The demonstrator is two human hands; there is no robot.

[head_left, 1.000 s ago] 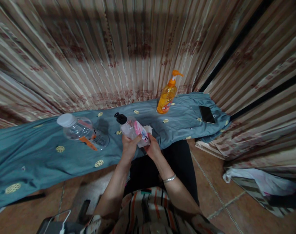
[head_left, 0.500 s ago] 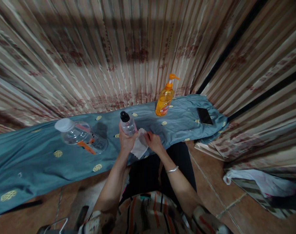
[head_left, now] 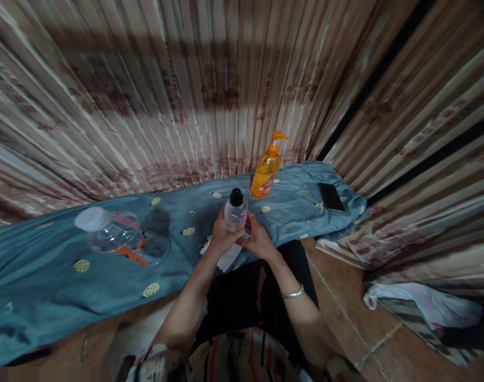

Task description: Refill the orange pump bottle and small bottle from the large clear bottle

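Observation:
A small clear bottle with a black cap and a pink label stands upright between my hands. My left hand wraps round its left side, and a white tissue hangs from under the same hand. My right hand is closed on the bottle's lower right side. Both hands hover over the near edge of a blue-grey cloth with yellow round patterns that covers a low surface.
A large clear plastic jar with a white lid lies on the cloth to the left. An orange pump bottle stands behind my hands, and a black phone lies at the cloth's right end. Striped curtains hang behind. A white bag lies on the tiled floor.
The small bottle went from tilted to upright and shifted right. My right hand left the tissue and closed on the bottle. The tissue now hangs under my left hand.

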